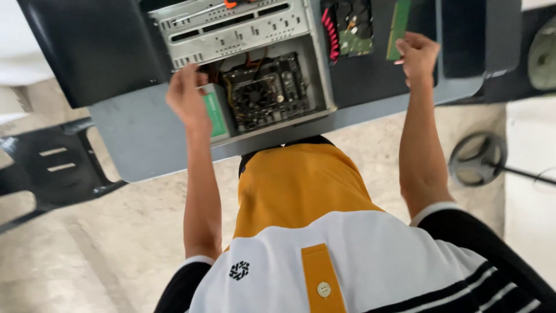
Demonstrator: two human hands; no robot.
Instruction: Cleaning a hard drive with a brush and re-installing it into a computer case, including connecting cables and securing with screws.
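An open grey computer case (315, 69) lies on its side on a grey table (145, 139). Inside it I see a motherboard with a black fan (263, 90) and a metal drive cage (231, 29). My left hand (186, 98) rests at the case's left edge, fingers curled against a power supply with a green label (216, 113). My right hand (417, 55) is to the right of the case, its fingers closed on the lower end of a narrow green memory board (399, 20). My yellow, white and black shirt fills the bottom of the view.
A bare hard drive with a pink cable (350, 29) lies on a black mat (370, 75) between case and right hand. An orange-handled tool (230, 3) lies on the case. A black chair (52, 168) stands at left, a round fan base (478, 159) on the floor at right.
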